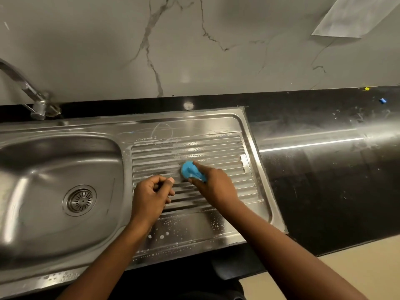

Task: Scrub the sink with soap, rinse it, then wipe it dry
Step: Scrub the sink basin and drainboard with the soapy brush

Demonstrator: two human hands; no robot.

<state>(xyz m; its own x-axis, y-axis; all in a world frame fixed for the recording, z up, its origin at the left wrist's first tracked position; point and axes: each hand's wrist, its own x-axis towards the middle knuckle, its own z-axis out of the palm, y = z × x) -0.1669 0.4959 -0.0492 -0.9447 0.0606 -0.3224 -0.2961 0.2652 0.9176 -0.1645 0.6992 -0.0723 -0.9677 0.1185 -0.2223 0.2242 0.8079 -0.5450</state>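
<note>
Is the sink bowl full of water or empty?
Empty. The drain strainer and the bare steel bottom of the sink bowl show plainly, with no water pooled over them.

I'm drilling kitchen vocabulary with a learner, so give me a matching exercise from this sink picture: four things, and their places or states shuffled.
1 scrubber
2 tap
3 drain
4 left hand

A behind the basin, back left
B blue, gripped by the right hand
C fingers curled, over the drainboard
D in the basin's floor

Pairs: 1-B, 2-A, 3-D, 4-C
</note>
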